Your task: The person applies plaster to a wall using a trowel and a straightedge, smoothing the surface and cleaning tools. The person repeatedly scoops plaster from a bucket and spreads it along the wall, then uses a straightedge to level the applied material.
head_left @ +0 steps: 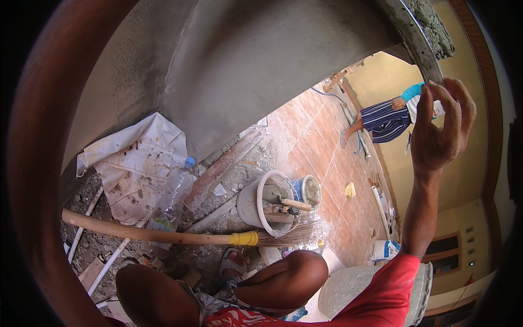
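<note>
My right hand point(442, 126) is raised at the upper right, thumb and fingers closed on the lower end of a long metal plastering blade point(418, 39). Grey wet mortar point(436, 24) lies heaped along the blade's upper side. The blade rests against the edge of a grey plastered wall point(245, 65) that fills the top of the view. My arm in a red sleeve point(389, 294) rises from the lower right. My left hand is out of sight. My bent knees point(294, 272) show at the bottom, high above the floor.
Below lie a broom with a yellow band point(242, 238), a grey bucket holding tools point(265, 203), a small blue bucket point(308, 191), a plastic bottle point(177, 191) and a stained white sack point(139, 161). Another person point(388, 120) bends over the tiled floor point(321, 147). A mortar-filled tub point(354, 286) sits near my thigh.
</note>
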The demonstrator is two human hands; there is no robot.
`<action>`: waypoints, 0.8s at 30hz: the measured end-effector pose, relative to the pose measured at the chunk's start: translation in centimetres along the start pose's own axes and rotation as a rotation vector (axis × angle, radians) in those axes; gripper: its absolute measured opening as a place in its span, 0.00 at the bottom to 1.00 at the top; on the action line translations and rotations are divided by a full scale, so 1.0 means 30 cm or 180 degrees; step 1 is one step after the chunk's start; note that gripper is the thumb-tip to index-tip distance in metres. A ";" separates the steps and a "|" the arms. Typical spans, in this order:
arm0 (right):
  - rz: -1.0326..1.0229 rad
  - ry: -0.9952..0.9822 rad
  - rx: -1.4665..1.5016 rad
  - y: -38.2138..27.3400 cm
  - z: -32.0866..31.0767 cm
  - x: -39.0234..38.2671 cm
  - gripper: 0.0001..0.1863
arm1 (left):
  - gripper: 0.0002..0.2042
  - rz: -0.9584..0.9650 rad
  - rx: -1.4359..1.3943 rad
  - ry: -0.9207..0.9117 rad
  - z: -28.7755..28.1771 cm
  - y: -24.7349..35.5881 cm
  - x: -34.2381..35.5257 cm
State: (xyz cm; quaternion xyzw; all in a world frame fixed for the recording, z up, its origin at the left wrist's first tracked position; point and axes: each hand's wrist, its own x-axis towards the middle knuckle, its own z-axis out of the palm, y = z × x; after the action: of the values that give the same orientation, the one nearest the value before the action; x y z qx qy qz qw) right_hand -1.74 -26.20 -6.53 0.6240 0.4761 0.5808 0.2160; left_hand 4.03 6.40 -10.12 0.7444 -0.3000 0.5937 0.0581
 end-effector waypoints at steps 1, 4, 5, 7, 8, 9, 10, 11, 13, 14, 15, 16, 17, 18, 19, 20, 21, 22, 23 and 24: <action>0.0058 -0.0072 -0.0046 -0.001 -0.004 -0.004 0.11 | 0.02 0.0003 -0.0034 -0.0029 -0.005 0.003 0.000; 0.0148 -0.0209 -0.0141 -0.005 -0.013 -0.011 0.09 | 0.02 -0.0017 -0.0012 0.0019 -0.002 0.005 -0.001; 0.0128 -0.0207 -0.0145 -0.004 -0.011 -0.012 0.09 | 0.02 -0.0024 0.0019 0.0051 0.000 0.005 0.000; 0.0099 -0.0180 -0.0130 -0.002 -0.005 -0.015 0.09 | 0.02 -0.0273 -0.0112 -0.0168 0.001 -0.012 0.022; 0.0085 -0.0170 -0.0118 0.002 -0.004 -0.018 0.09 | 0.02 -0.0401 -0.0192 -0.0270 0.000 -0.012 0.029; 0.0071 -0.0159 -0.0106 0.003 -0.001 -0.020 0.09 | 0.02 -0.0249 -0.0141 -0.0169 -0.001 -0.011 0.023; 0.0124 -0.0087 0.0008 0.000 0.004 -0.022 0.11 | 0.02 -0.0098 -0.0089 -0.0068 -0.004 -0.009 0.010; 0.0174 -0.0017 0.0119 -0.006 0.011 -0.023 0.12 | 0.02 0.0052 -0.0039 0.0036 -0.006 -0.005 0.003; 0.0237 0.0053 0.0238 -0.006 0.017 -0.027 0.13 | 0.02 -0.0029 -0.0065 0.0009 -0.007 0.002 0.002; 0.0250 0.0056 0.0247 -0.002 0.018 -0.030 0.13 | 0.02 -0.0069 -0.0075 -0.0006 -0.008 0.003 0.002; 0.0262 0.0058 0.0255 0.001 0.017 -0.030 0.13 | 0.02 -0.0047 -0.0033 0.0013 -0.006 0.001 0.003; 0.0278 0.0047 0.0282 0.001 0.014 -0.029 0.13 | 0.02 -0.0025 0.0008 0.0034 -0.004 -0.001 0.004; 0.0303 0.0049 0.0315 -0.001 0.015 -0.029 0.13 | 0.02 0.0002 0.0059 0.0044 -0.004 -0.003 0.005; 0.0327 0.0049 0.0348 -0.003 0.017 -0.029 0.13 | 0.03 -0.0001 0.0054 0.0009 -0.006 -0.004 0.004; 0.0319 0.0075 0.0373 -0.005 0.021 -0.029 0.13 | 0.03 -0.0005 0.0049 -0.0026 -0.010 -0.003 0.003; 0.0305 0.0088 0.0392 -0.006 0.023 -0.029 0.13 | 0.03 -0.0075 0.0031 -0.0077 -0.014 0.001 0.005; 0.0292 0.0102 0.0412 -0.006 0.024 -0.029 0.13 | 0.03 -0.0146 0.0013 -0.0128 -0.017 0.005 0.007; 0.0244 0.0077 0.0327 -0.005 0.022 -0.027 0.13 | 0.03 -0.0280 -0.0007 -0.0204 -0.022 0.013 0.017; 0.0198 0.0058 0.0245 -0.004 0.019 -0.023 0.13 | 0.03 -0.0413 -0.0020 -0.0285 -0.026 0.017 0.023; 0.0153 0.0039 0.0164 -0.004 0.017 -0.021 0.13 | 0.03 -0.0296 0.0022 -0.0190 -0.021 0.012 0.018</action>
State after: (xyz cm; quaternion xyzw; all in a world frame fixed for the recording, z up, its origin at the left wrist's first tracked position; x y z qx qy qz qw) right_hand -1.23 -26.53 -7.09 0.6370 0.4771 0.5772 0.1828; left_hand 3.37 6.19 -9.53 0.7751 -0.2646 0.5689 0.0740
